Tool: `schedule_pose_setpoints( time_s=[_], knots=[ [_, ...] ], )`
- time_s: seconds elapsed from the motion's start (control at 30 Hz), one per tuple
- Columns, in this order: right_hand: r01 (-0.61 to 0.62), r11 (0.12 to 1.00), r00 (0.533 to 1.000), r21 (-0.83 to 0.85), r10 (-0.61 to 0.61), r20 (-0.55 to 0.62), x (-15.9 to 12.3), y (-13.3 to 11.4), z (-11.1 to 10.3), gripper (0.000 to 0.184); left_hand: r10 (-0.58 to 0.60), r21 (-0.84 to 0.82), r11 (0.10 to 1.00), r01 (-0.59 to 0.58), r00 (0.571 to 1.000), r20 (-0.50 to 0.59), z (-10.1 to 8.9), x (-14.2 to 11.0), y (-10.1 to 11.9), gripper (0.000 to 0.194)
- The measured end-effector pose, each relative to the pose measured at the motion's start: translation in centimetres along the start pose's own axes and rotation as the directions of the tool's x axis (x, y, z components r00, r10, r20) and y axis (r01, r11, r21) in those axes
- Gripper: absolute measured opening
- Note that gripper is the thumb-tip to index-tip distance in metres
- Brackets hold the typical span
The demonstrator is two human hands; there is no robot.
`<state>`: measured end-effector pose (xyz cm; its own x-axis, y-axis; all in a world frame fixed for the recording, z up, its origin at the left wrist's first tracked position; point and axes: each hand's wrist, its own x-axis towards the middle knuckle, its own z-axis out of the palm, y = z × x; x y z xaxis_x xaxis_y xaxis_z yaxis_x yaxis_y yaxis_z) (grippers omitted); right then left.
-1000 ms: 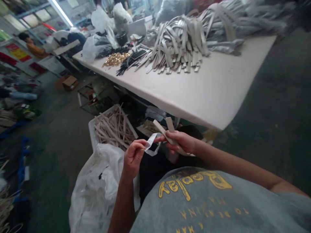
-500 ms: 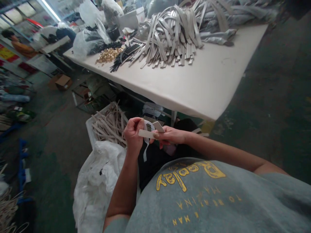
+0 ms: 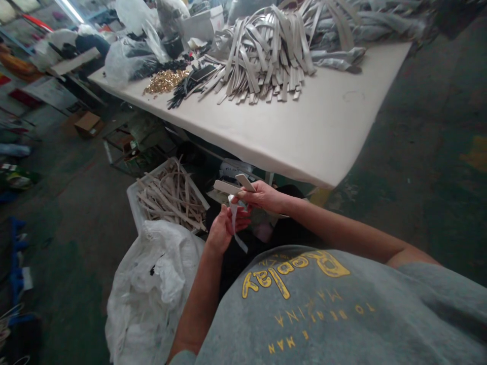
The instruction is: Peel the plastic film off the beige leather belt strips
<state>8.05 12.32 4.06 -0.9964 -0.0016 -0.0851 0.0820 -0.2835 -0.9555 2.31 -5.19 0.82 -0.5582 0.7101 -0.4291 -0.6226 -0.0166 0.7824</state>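
Observation:
My right hand (image 3: pixel 264 196) is closed on a pale grey strap (image 3: pixel 227 188). One end of the strap points left, and a shorter end (image 3: pixel 245 182) sticks up over the fingers. A thin white tape (image 3: pixel 236 228) hangs just below, its upper end near my right fingertips. Close under that sits my left hand (image 3: pixel 225 228), thumb and fingers apart, with the tape crossing in front of its fingers. Whether the left fingers touch the tape is hard to make out.
Ahead stands a table (image 3: pixel 304 137) bearing a heap of grey straps (image 3: pixel 266 56), small gold pieces (image 3: pixel 165 81) and black strips (image 3: pixel 186 88). A white crate (image 3: pixel 133 203) of beige strips and a white sack (image 3: pixel 152 284) are at my left. Cardboard boxes (image 3: pixel 89 124) lie farther off.
My left hand has dropped and its fingers have spread from a pinch at the white tape. My right hand has risen slightly with the strap. The view has shifted a little.

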Motion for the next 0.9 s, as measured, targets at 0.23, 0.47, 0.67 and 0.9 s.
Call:
schedule_pose_setpoints(
  time_s=[0.23,0.47,0.67,0.9],
  knots=[
    [0.013,0.994,0.999,0.105,-0.017,0.033,0.8,-1.5,-0.3,0.043,0.356,0.356,0.905,-0.233,0.872,-0.336,-3.6,0.2,-2.0,0.047],
    [0.039,0.995,0.98,0.096,-0.057,0.193,-0.1,-5.2,1.2,0.038,0.532,0.534,0.738,-0.414,0.842,-0.083,-3.0,5.6,-1.6,0.055],
    [0.104,0.989,0.989,-0.108,-0.114,-0.091,-0.6,-5.2,-1.2,0.038,0.221,0.492,0.846,-0.203,0.975,0.023,-5.9,3.0,-2.5,0.031],
    [-0.159,0.942,0.935,-0.296,0.048,-0.351,0.5,0.5,-4.3,0.037,0.003,0.291,0.956,0.026,0.995,-0.097,-10.1,-4.1,-2.5,0.035]
  ],
)
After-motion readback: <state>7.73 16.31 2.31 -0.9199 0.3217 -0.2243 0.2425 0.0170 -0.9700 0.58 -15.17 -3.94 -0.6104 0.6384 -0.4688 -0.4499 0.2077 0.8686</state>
